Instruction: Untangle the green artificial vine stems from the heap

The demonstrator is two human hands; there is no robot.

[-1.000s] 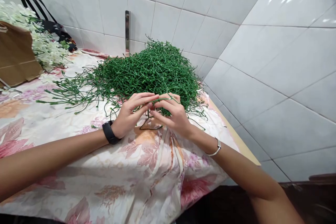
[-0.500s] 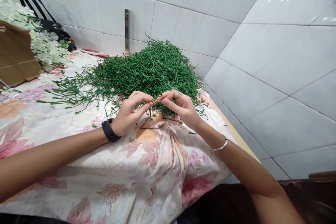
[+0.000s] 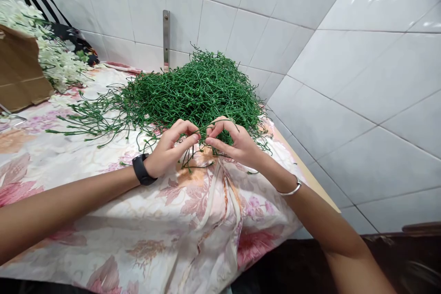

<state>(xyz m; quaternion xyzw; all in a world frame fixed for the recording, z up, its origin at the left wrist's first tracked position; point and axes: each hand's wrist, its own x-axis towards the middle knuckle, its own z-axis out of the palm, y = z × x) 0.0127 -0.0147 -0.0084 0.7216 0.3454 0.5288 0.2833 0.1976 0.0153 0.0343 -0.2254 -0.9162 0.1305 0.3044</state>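
A large heap of thin green artificial flower stems [image 3: 200, 87] lies on the cloth-covered table, just beyond both hands. My left hand [image 3: 174, 143], below a black wristband, is closed in a pinch on a green stem [image 3: 223, 122]. That stem runs across to my right hand [image 3: 236, 143], whose thumb and curled fingers are closed around it, its far end arching over the knuckles. A small gap separates the two sets of fingertips. A few loose stems hang or lie under the hands; the exact grip points are partly hidden by the fingers.
White artificial flowers [image 3: 64, 66] and a brown cardboard box [image 3: 22, 71] stand at the left, with a black bag [image 3: 74, 39] behind. The floral tablecloth [image 3: 138, 225] hangs over the front edge. Tiled walls [image 3: 361, 78] close off the back and right; a metal strip [image 3: 166, 39] is fixed behind.
My fingertips have drawn slightly apart, and the right hand has turned a little. The stem between them now shows more of its length. The heap has stayed put.
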